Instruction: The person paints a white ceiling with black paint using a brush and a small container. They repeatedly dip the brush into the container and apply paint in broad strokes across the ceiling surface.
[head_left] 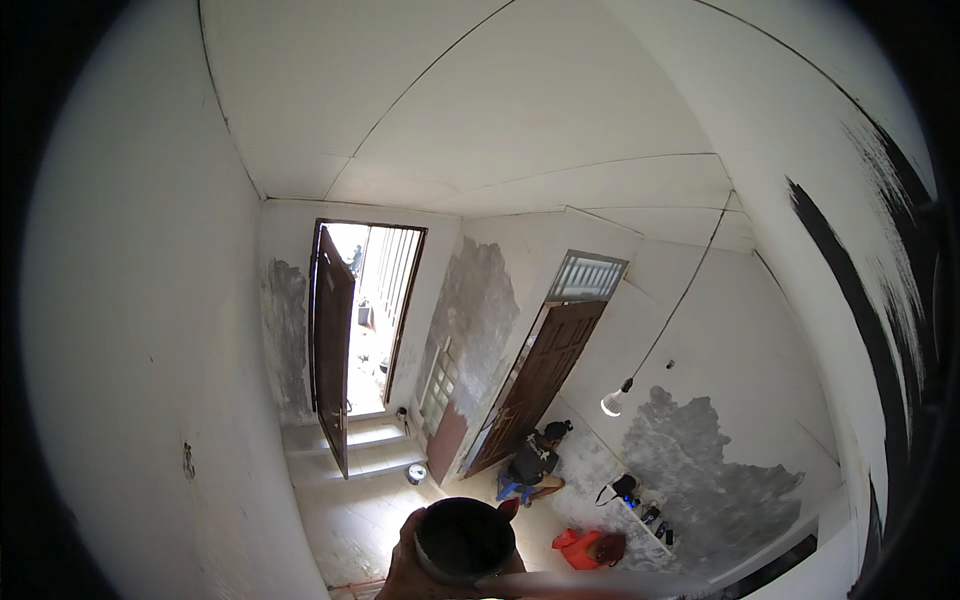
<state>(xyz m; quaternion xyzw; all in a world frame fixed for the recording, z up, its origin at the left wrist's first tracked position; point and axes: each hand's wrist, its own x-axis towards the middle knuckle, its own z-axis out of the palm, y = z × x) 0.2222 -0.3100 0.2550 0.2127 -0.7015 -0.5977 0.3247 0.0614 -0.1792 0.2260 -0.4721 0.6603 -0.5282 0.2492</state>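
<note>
At the bottom centre my left hand is closed around the side of a round, dark cup-like container, tilted so that its open top shows. Its inside looks black, so what it holds cannot be made out. A small red piece sticks up at the container's right rim. To the right of the container, a pale, motion-smeared long shape runs along the lower edge; I cannot tell whether it is a tool or part of my right arm. The fingers of my right hand cannot be made out.
Black brush strokes mark the right wall. A lit bulb hangs on a cord. Below, one person sits on a blue stool, another wears red, near a small shelf. A brown door stands ajar; a bucket is nearby.
</note>
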